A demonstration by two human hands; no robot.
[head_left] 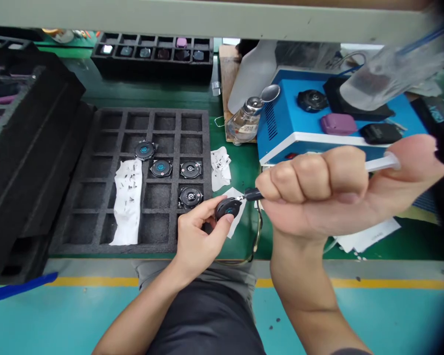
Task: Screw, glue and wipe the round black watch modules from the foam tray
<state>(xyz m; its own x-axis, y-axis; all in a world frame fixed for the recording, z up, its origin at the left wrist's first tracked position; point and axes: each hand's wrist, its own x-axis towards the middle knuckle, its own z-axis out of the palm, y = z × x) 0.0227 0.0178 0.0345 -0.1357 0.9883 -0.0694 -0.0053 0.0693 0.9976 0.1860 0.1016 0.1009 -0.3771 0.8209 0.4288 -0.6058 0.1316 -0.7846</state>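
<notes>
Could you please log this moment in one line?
left hand: holds round black device; right hand: grips slim black-ended tool; tip: at device's edge

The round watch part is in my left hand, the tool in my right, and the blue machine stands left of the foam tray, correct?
Not quite: the head view shows the blue machine right of the foam tray. The round watch part is in your left hand and the tool in your right hand.
</notes>
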